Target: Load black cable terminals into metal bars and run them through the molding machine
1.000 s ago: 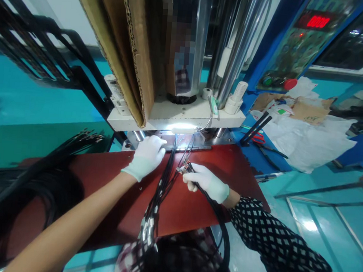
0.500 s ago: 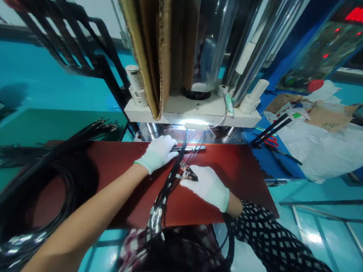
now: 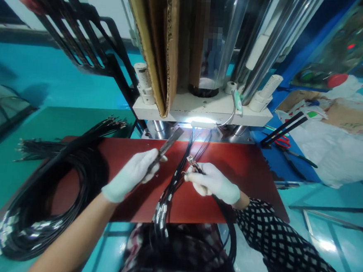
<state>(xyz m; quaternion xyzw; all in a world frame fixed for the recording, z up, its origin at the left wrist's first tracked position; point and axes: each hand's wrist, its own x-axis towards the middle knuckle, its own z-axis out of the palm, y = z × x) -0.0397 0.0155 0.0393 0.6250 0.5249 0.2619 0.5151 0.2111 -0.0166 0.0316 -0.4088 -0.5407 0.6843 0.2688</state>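
Note:
My left hand (image 3: 133, 172), in a white glove, grips a flat metal bar (image 3: 171, 141) that tilts up toward the machine. The gloved right hand (image 3: 215, 182) is closed around a bunch of black cables (image 3: 194, 165) whose metal-tipped ends stick out past the thumb. Between my hands, another bundle of black cables (image 3: 176, 178) with white tags runs from under the machine's lit edge, over the reddish-brown board (image 3: 191, 213), down to my lap. Neither hand appears to touch that middle bundle.
A large coil of tagged black cables (image 3: 73, 170) lies at the left, partly on the board. Ahead stands a press with a white plate (image 3: 183, 107) and folded cardboard (image 3: 171, 56). Pliers (image 3: 301, 159) and plastic bags (image 3: 330, 142) lie right, below a red button (image 3: 337, 80).
My left hand has come back from the machine's edge toward me and left, lifting the metal bar off its place there. The right hand has turned slightly, still holding its cables.

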